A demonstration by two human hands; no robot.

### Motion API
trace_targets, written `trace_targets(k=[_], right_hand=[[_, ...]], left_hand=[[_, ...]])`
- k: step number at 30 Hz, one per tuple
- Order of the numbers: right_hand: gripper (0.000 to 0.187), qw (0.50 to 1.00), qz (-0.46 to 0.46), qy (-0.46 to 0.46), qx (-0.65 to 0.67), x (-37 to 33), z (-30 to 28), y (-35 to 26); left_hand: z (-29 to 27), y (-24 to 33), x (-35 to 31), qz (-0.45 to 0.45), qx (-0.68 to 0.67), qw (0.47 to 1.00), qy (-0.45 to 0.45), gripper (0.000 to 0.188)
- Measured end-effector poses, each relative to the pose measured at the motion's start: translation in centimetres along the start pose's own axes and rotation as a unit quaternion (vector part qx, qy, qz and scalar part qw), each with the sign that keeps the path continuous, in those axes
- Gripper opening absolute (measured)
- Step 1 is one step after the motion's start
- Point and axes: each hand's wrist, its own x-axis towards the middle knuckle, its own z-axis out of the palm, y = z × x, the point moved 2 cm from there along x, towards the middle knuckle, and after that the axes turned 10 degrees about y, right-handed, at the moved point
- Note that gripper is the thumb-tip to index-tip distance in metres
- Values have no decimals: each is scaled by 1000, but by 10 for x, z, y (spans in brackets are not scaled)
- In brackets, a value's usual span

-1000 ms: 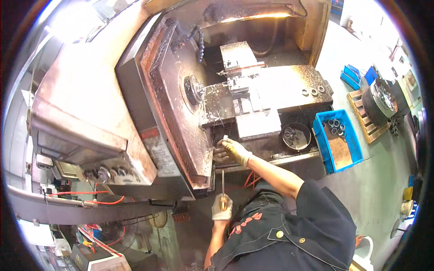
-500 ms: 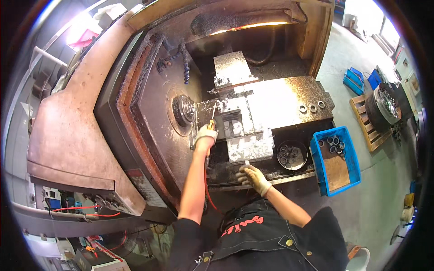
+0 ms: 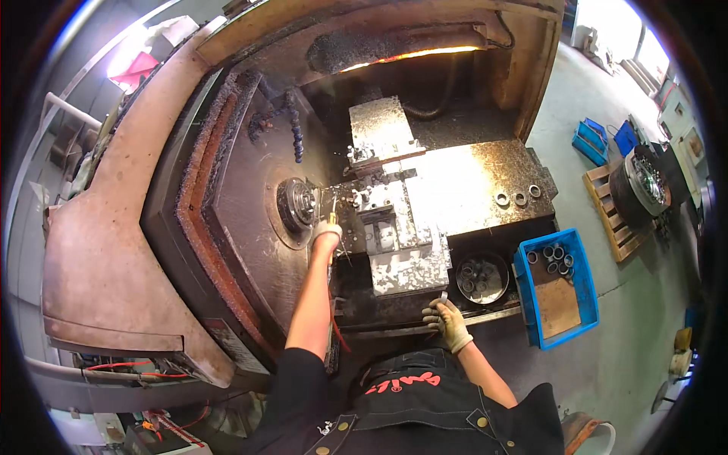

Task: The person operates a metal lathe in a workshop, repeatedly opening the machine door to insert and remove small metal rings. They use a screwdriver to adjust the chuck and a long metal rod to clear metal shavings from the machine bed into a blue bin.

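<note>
My gloved left hand (image 3: 326, 230) is closed around a blow gun with a yellow body (image 3: 333, 218), and its thin nozzle points up beside the lathe chuck (image 3: 296, 203). A red hose (image 3: 339, 334) runs down below that hand. Just right of it sits the chip-covered tool block (image 3: 409, 269). My right hand (image 3: 450, 324), also gloved, pinches a small metal ring (image 3: 444, 297) near the machine's front edge, left of a round pan (image 3: 503, 287) with rings in it. I cannot make out what, if anything, the chuck grips.
Three metal rings (image 3: 520, 199) stand in a row on the machine's flat cover (image 3: 474, 171). A blue bin (image 3: 594, 288) with several rings and a brown board stands to the right. Further off are a wooden pallet (image 3: 607, 216) and small blue crates (image 3: 590, 144).
The whole view has shifted a little. My left hand with the blow gun is closer to the chuck. My right hand has moved right, toward the pan, with the ring raised in its fingers.
</note>
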Motion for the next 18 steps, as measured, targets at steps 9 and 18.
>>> trace_targets(k=[9,18], right_hand=[[21,990,56,-84,-95,23,56,2],[27,979,-105,-159,-70,144,243,-3]], left_hand=[[-48,19,-69,-14,-88,996,17,31],[-35,-54,-168,-112,-189,973,65,41]])
